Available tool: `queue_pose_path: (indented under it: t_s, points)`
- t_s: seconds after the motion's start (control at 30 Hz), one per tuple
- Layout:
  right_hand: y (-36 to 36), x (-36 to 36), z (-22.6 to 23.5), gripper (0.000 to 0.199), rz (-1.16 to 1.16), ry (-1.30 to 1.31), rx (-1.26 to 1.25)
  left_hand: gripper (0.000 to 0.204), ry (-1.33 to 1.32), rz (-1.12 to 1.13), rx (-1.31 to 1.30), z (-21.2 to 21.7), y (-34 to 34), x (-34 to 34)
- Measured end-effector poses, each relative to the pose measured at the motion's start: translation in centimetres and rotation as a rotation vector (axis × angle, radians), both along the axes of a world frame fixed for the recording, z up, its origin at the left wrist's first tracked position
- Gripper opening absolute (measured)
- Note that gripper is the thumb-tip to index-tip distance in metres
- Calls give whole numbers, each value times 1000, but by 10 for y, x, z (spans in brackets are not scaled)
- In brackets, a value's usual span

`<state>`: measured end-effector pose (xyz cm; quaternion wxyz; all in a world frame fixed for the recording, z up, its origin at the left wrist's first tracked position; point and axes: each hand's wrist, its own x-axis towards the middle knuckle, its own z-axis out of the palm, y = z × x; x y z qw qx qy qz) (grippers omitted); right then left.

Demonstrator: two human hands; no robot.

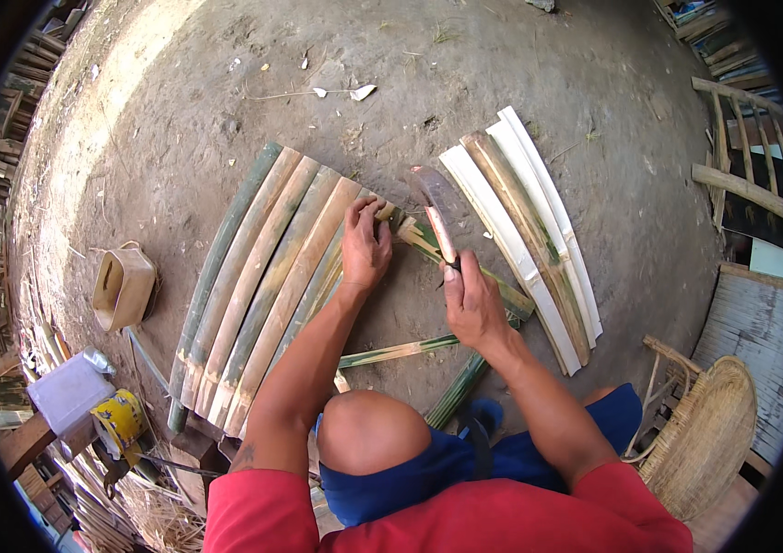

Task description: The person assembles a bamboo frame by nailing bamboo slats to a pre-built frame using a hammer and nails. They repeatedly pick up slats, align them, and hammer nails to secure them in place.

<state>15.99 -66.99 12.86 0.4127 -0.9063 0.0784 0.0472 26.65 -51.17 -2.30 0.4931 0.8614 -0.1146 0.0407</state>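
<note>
My right hand [478, 304] is closed round the handle of a bolo knife [435, 198]. Its broad, slightly curved blade points away from me over a green and tan bamboo crosspiece [508, 297]. Left of it, split bamboo slats [267, 263] lie side by side like a panel, their rounded green and tan faces upward. My left hand [365, 247] has its fingers bent over the far end of the rightmost bamboo slat [325, 276], close to the crosspiece; part of the grip is hidden. The blade is apart from my left fingers.
More split bamboo [539, 244], some showing pale inner sides, lies at the right. A yellowish cut-open container [124, 288] stands left. A yellow tin [120, 422] and a whitish box [70, 392] sit lower left. A woven tray [706, 433] leans lower right. Dirt ground [336, 55] surrounds everything.
</note>
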Motion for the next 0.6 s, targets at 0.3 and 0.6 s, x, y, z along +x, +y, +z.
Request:
queue_pose_path:
  t_s: [0.3, 0.6]
  points:
    - [-2, 0, -19, 22, -52, -5, -16, 69, -41, 8, 3, -2, 4, -2]
    - [3, 0, -44, 21, -43, 75, -42, 72, -21, -31, -16, 0, 9, -9]
